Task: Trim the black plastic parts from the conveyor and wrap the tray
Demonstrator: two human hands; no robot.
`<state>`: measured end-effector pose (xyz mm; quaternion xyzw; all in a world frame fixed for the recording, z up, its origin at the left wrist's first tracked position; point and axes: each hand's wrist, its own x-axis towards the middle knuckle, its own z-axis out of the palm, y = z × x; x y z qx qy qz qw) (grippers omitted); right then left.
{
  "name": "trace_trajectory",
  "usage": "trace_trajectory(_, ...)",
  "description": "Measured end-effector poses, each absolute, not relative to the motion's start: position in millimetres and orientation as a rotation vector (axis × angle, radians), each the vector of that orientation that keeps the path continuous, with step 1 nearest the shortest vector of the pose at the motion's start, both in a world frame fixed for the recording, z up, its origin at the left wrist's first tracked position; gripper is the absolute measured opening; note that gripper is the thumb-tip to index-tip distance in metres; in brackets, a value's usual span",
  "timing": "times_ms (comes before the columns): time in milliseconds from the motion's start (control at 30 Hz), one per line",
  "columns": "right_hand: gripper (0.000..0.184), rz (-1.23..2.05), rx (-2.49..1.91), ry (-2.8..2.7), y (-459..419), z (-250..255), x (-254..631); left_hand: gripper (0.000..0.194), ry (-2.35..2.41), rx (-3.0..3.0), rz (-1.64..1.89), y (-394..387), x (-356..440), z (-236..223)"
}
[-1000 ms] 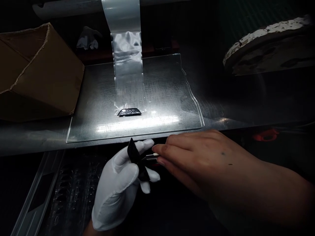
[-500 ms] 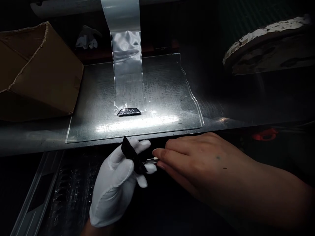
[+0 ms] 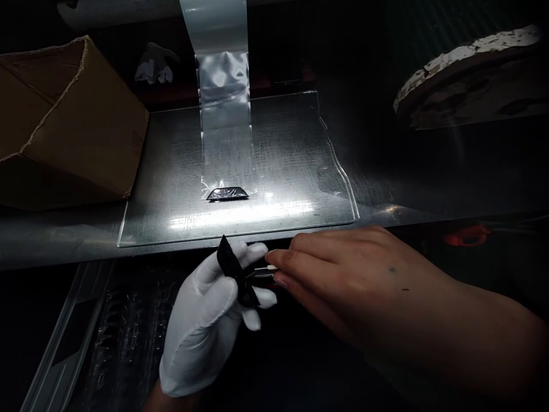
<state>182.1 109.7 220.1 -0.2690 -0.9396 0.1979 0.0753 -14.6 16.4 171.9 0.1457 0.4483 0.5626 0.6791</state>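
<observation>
A white glove covers my left hand (image 3: 210, 320), whose thumb and fingers grip a small glossy black part (image 3: 234, 269) with a slanted end, held tilted. My bare right hand (image 3: 334, 274) pinches a slim metal blade-like tool (image 3: 261, 273) with a pale piece near the fingertips; the rest of it is hidden in the hand. Its tip reaches the edge of the black part, though I cannot tell whether they touch. Beyond my hands, a similar black piece (image 3: 227, 193) under clear film lies on the glass plate (image 3: 291, 160), at the near end of a transparent film strip (image 3: 225, 86).
An opened cardboard box (image 3: 98, 126) stands at the left. Below it are a metal rail (image 3: 64, 337) and a clear plastic tray (image 3: 124, 337) with several pockets. A round object with a ragged white rim (image 3: 463, 74) is at upper right, a red item (image 3: 467, 234) below it.
The tool has shifted slightly along the black part's edge, and more of its metal shows. The whole view has drifted a little; both grips stay the same.
</observation>
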Motion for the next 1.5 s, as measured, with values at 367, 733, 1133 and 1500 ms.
trace_trajectory(367, 0.031, 0.591, -0.826, -2.811, 110.6, 216.4, 184.2, 0.023, 1.060, 0.278, 1.364, 18.1, -19.5, 165.4)
trace_trajectory(733, 0.031, 0.605, -0.806, -2.851, 111.1, 211.7, 181.2, 0.022, 1.004, 0.237, 1.364, 17.7, -21.8, 167.9)
trace_trajectory(1133, 0.016, 0.586, -0.765, -2.902, 112.8, 208.9, 184.7, 0.021, 1.054, 0.195, 1.331, 19.2, -20.4, 170.3)
trace_trajectory(1500, 0.015, 0.619, -0.775, -2.906, 111.0, 207.8, 187.3, 0.021, 1.063, 0.258, 1.361, 21.0, -21.8, 170.3)
